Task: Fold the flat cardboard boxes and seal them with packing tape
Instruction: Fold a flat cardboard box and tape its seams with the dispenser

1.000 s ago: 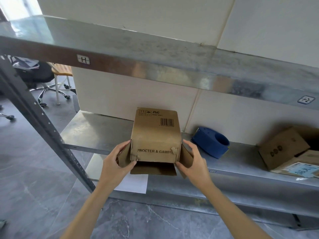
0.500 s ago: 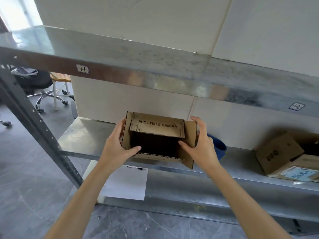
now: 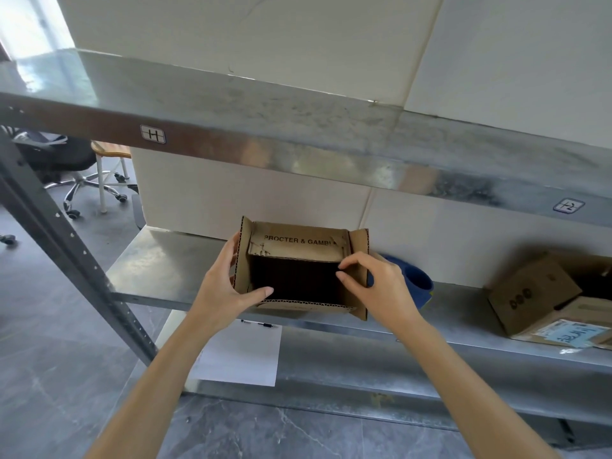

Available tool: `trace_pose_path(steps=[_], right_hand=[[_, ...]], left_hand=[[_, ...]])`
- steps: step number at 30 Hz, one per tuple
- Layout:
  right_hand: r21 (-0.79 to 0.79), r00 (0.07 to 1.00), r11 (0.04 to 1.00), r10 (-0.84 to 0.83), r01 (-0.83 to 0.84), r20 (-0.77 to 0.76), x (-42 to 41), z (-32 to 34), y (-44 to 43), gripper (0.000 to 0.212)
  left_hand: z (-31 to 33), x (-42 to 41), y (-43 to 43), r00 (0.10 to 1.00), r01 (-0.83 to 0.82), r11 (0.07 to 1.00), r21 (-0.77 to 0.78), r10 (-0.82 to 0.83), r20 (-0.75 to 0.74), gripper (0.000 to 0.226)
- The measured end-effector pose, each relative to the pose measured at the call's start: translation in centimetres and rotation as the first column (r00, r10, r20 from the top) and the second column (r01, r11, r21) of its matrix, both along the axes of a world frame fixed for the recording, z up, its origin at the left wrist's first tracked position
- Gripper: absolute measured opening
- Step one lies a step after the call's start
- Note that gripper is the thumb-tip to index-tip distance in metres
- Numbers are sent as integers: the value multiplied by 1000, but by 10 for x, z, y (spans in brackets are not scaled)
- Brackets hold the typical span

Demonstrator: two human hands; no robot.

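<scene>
A small brown cardboard box [image 3: 298,246] printed "PROCTER & GAMBLE" rests at the front of the middle metal shelf [image 3: 165,266], its open end facing me and its flaps spread. My left hand [image 3: 225,286] grips the left flap, thumb inside the opening and fingers behind it. My right hand [image 3: 377,286] pinches the right flap near its top inner corner. A blue packing tape dispenser [image 3: 414,283] lies on the shelf just behind my right hand, partly hidden.
Other brown cardboard boxes [image 3: 533,289] sit at the shelf's right end, one with a blue label [image 3: 569,336]. A white sheet with a pen [image 3: 241,352] lies on the lower shelf. An upper shelf [image 3: 298,134] overhangs. An office chair [image 3: 66,167] stands far left.
The box was tipped from upright so its open end faces me and set on the shelf edge. My right hand moved from the box's outer side to the right flap's inner edge.
</scene>
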State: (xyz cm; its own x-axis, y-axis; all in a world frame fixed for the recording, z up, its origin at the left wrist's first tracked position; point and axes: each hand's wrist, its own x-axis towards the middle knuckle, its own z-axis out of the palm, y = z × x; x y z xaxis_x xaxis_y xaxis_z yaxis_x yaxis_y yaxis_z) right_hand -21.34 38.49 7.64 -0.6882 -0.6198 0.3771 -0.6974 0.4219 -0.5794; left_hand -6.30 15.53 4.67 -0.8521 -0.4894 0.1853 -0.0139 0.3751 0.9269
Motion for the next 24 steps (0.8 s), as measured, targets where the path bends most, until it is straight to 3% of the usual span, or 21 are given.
trace_pose_path(steps=[4,8,16,19,24], right_hand=[[-23,1000,1000,8,-7,8,2,4,1,39],[48,998,999,-27,25,55,2,6,-1,62],[144,992,987,-83,68,96,2,12,-11,83],[185,993,980,-91,76,74,1,13,-15,86],[224,996,971,-89,81,25,2,13,-21,88]], left_hand=[[-2,-1,0,1000,27,1000,-6,-27,11,105],[-3,-1,2,999,32,999,-28,-32,1,107],[-7,5,14,994,109,993,-39,-109,23,116],[-11,5,14,986,158,982,-101,-152,65,128],[-9,-1,13,988,147,986,-83,-143,53,127]])
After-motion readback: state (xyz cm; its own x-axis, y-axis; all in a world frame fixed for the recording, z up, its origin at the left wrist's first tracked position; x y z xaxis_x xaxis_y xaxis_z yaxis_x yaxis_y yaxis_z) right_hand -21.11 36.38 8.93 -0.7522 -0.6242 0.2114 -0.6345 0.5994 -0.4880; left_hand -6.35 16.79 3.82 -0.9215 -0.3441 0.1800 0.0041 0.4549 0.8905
